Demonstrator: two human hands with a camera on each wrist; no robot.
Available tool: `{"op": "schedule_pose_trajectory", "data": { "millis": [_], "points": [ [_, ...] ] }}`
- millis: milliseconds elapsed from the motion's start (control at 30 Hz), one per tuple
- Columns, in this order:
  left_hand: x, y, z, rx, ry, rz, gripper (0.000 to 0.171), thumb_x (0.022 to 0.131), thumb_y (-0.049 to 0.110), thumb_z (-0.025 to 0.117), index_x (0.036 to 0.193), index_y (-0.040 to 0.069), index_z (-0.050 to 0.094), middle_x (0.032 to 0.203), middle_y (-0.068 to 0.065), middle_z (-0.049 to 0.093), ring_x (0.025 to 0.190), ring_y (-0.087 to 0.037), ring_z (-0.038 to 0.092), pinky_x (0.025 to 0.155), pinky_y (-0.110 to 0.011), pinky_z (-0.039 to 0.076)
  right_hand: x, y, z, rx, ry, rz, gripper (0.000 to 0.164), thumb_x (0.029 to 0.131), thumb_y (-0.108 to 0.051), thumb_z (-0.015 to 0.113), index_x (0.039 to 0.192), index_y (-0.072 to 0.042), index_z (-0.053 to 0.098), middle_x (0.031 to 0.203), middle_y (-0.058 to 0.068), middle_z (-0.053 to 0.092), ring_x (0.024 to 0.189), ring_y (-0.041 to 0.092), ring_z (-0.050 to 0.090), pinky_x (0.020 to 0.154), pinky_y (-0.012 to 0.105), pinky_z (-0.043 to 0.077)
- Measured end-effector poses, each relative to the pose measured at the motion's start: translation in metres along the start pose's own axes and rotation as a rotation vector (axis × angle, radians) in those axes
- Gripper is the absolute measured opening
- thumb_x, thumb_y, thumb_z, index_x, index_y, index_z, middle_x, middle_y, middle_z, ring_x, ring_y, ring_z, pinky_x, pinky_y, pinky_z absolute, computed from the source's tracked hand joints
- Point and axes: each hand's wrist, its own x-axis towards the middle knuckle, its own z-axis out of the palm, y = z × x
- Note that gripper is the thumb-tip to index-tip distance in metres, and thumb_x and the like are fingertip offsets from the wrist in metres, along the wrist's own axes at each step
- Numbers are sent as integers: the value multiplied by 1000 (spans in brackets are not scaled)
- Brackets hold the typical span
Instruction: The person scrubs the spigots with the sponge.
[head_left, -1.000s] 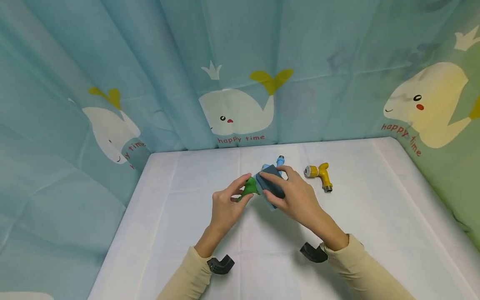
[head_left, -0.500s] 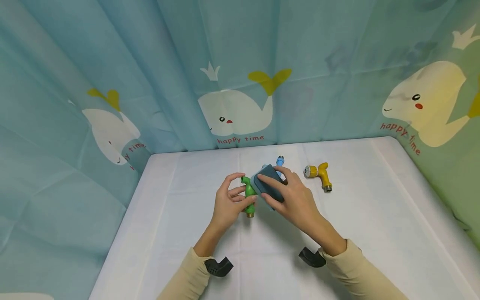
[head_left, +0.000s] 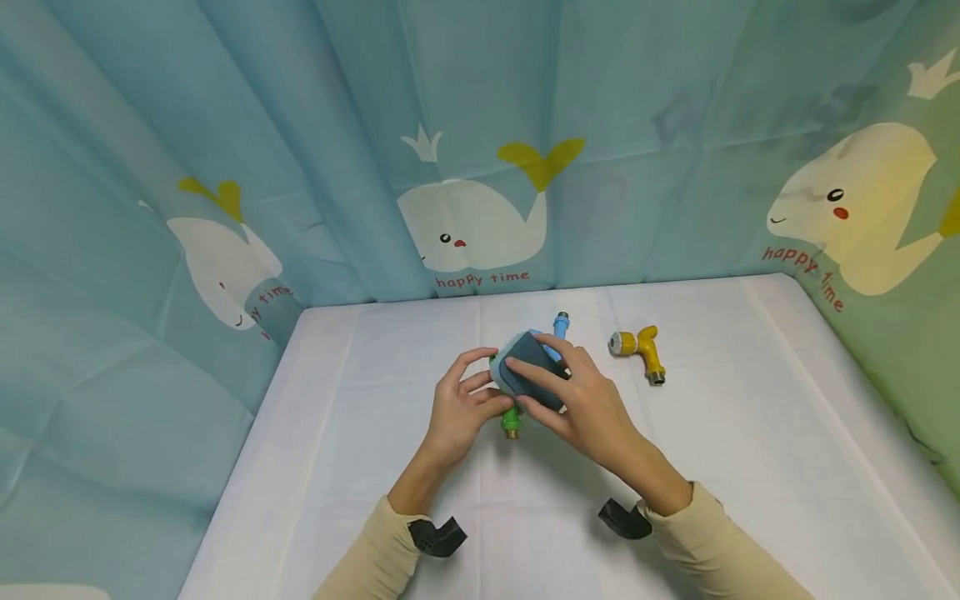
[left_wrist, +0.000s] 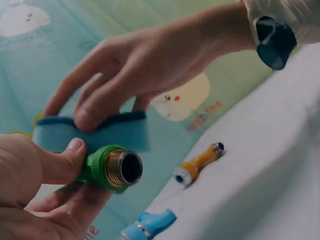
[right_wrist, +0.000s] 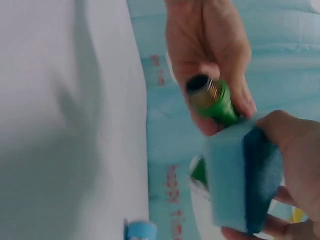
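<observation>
My left hand [head_left: 459, 414] grips a green tap [left_wrist: 102, 167] above the table, its brass threaded end pointing toward me. In my right hand [head_left: 588, 397] is a two-tone blue sponge [head_left: 532, 372], light on one side and dark on the other, pinched between thumb and fingers. The sponge's light face lies against the tap's body and covers much of it in the head view. Seen from the right wrist, the threaded end [right_wrist: 202, 90] sticks out past the sponge, and part of the tap is hidden behind it.
A yellow tap [head_left: 647, 354] lies on the white table [head_left: 375, 467] to the right. Behind the sponge lies a light blue tap [head_left: 561, 325], partly hidden. A blue-green curtain [head_left: 637, 167] with whale prints hangs along the table's back and sides.
My left hand has turned the green tap so its threaded end points toward me. My right hand has shifted the sponge left, over the tap's body. The yellow tap has stayed put.
</observation>
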Motion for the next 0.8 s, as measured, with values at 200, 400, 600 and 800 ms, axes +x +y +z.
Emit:
{"op": "schedule_pose_trajectory", "data": {
  "millis": [200, 400, 600, 800],
  "points": [
    [0, 3, -1, 102, 54, -36, 74, 85, -11, 78, 150, 12, 50, 135, -20, 63, 88, -20, 74, 78, -32, 62, 0, 5, -7, -57, 27, 6, 49, 83, -27, 87, 130, -24, 73, 144, 20, 54, 99, 32, 59, 53, 38, 55],
    [3, 2, -3, 198, 32, -29, 57, 83, -6, 81, 137, 0, 63, 129, -16, 69, 88, -20, 74, 78, -31, 61, 9, -1, -10, 21, 32, -75, 47, 89, -30, 82, 135, -27, 70, 147, 18, 52, 104, 32, 59, 63, 42, 59],
    [1, 1, -3, 342, 43, -19, 54, 81, -3, 85, 132, 1, 67, 126, -12, 71, 81, -16, 73, 75, -29, 60, 9, 3, -6, -95, 42, -49, 51, 81, -27, 89, 130, -26, 72, 141, 19, 56, 95, 34, 58, 51, 39, 55],
    [-1, 2, -3, 501, 55, 37, 54, 80, 4, 89, 129, 3, 69, 112, -11, 76, 78, -22, 74, 80, -40, 59, 9, 1, -5, -81, 20, -56, 51, 85, -27, 86, 133, -26, 71, 142, 20, 55, 95, 33, 59, 52, 39, 56]
  ]
}}
